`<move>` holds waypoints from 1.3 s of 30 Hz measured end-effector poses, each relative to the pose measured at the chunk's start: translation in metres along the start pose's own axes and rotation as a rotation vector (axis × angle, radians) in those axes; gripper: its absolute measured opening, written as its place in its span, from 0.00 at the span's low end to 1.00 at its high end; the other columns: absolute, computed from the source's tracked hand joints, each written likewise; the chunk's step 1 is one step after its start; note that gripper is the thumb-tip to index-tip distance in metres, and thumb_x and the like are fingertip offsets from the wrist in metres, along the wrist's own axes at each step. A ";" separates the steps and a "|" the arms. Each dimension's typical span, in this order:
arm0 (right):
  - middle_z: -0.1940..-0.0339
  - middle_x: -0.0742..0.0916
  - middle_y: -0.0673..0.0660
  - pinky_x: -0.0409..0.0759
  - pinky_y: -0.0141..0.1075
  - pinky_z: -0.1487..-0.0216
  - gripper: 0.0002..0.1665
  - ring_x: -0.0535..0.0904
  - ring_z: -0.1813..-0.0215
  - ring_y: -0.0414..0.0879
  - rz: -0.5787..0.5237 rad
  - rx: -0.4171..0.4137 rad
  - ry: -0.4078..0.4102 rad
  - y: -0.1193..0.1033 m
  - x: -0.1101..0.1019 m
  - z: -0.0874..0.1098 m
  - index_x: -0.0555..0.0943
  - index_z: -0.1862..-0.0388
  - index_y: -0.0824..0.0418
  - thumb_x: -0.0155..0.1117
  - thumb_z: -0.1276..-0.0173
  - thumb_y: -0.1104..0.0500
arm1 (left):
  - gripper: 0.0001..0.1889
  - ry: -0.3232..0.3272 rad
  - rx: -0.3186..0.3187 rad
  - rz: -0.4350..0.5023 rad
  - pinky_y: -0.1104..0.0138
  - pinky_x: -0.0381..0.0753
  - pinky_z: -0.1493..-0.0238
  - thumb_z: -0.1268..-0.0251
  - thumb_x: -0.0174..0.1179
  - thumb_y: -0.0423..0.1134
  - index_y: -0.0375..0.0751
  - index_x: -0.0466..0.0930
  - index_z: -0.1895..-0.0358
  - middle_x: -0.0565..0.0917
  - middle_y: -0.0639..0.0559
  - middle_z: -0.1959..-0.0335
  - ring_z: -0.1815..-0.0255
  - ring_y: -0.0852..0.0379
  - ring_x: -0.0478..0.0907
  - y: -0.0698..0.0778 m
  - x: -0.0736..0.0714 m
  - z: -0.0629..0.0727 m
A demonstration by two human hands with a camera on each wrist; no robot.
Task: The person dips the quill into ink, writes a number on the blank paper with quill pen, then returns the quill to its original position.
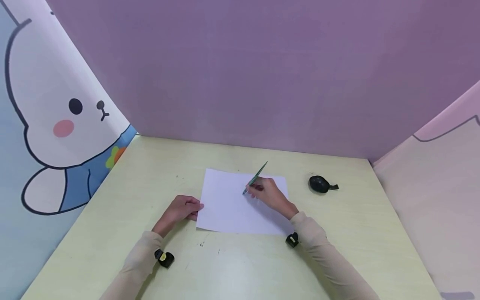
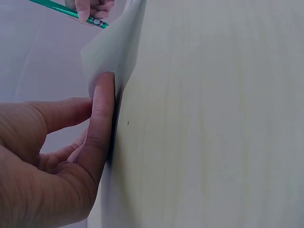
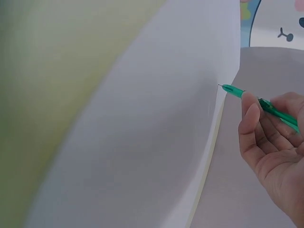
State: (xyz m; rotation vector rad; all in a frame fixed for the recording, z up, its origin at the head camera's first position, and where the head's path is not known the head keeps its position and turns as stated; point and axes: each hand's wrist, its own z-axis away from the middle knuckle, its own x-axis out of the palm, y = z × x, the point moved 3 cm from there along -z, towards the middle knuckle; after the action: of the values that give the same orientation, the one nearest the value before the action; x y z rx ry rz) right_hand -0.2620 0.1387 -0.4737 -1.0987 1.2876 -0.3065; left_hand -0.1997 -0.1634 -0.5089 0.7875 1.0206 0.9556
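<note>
A blank white sheet of paper (image 1: 228, 210) lies on the table. My left hand (image 1: 183, 207) pinches its left edge between thumb and fingers, and in the left wrist view that edge of the paper (image 2: 107, 54) bends up from the tabletop. My right hand (image 1: 267, 193) holds a slim green pen (image 1: 258, 173) in a writing grip above the middle of the sheet. In the right wrist view the green pen (image 3: 280, 114) points its fine tip at the paper (image 3: 142, 118), with the fingers curled round the barrel.
A black oval thing with a short tail (image 1: 319, 184) lies right of the paper. Small dark marks dot the pale table (image 1: 225, 271). A purple wall (image 1: 243, 83) rises behind, with a cartoon-printed panel (image 1: 48, 166) at the left and a pale one at the right.
</note>
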 end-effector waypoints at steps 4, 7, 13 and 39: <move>0.66 0.90 0.59 0.86 0.33 0.67 0.09 0.87 0.66 0.48 0.003 0.007 -0.009 0.000 0.000 0.000 0.88 0.54 0.66 0.64 0.21 0.61 | 0.12 0.003 -0.008 -0.005 0.67 0.87 0.65 0.27 0.64 0.34 0.24 0.83 0.51 0.87 0.44 0.69 0.73 0.58 0.85 0.000 0.000 -0.001; 0.66 0.90 0.59 0.86 0.34 0.68 0.09 0.87 0.67 0.49 0.004 0.003 -0.017 0.000 -0.001 0.000 0.88 0.55 0.66 0.64 0.22 0.61 | 0.12 0.004 -0.009 -0.009 0.67 0.87 0.66 0.27 0.65 0.34 0.25 0.83 0.51 0.87 0.44 0.69 0.73 0.58 0.85 0.000 0.000 -0.001; 0.66 0.90 0.59 0.85 0.34 0.68 0.09 0.86 0.67 0.49 0.008 -0.004 -0.025 0.001 -0.001 0.000 0.88 0.56 0.65 0.64 0.22 0.61 | 0.12 0.002 -0.004 -0.008 0.67 0.87 0.66 0.27 0.65 0.34 0.25 0.83 0.51 0.87 0.45 0.70 0.74 0.59 0.85 -0.001 0.000 -0.001; 0.68 0.90 0.59 0.80 0.30 0.69 0.10 0.86 0.66 0.52 0.007 0.013 -0.086 -0.007 -0.004 0.005 0.88 0.57 0.64 0.64 0.21 0.59 | 0.12 -0.007 0.016 0.052 0.67 0.89 0.66 0.28 0.64 0.31 0.22 0.82 0.51 0.87 0.43 0.66 0.71 0.59 0.84 -0.002 0.001 -0.003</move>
State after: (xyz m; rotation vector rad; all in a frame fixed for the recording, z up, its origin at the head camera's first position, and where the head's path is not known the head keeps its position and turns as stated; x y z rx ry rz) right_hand -0.2559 0.1404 -0.4664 -1.0853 1.2111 -0.2589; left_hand -0.2013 -0.1634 -0.5122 0.8337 1.0066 0.9899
